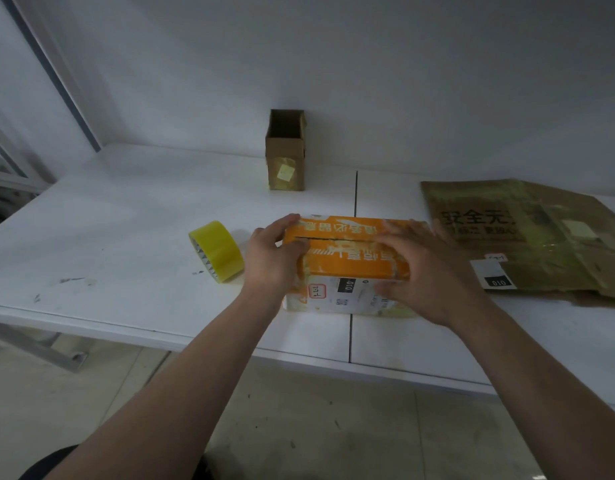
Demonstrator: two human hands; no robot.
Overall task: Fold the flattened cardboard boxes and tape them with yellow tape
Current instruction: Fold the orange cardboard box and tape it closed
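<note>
In the head view, an orange box (pixel 347 258) sat on the white worktop (pixel 126 237), close to the front edge and about in the middle, right over the line where two tops met. Its two top flaps were folded down and met at a thin slit. I saw no fresh tape across that slit.

The left hand (pixel 271 261) had its grip closed on the box's left end, with the fingers curled over the top corner. The right hand (pixel 427 271) lay open and flat on the top flaps, fingers spread, pressing them down, with the thumb on the front side.

The tape (pixel 216 251), a yellow roll, stood on its edge just left of the box, near the left hand. A tall brown box (pixel 285 150) stood open at the back edge, by the wall. Flat card (pixel 527 233) lay at the right side of the worktop.

The box looked light and empty, so it could slide if pushed. The card looked stiff but thin, and the flaps would likely pop up when let go. I think it is best to hold it by the ends and keep one hand on the flaps. The old shiny tape on it could be slippy.
</note>
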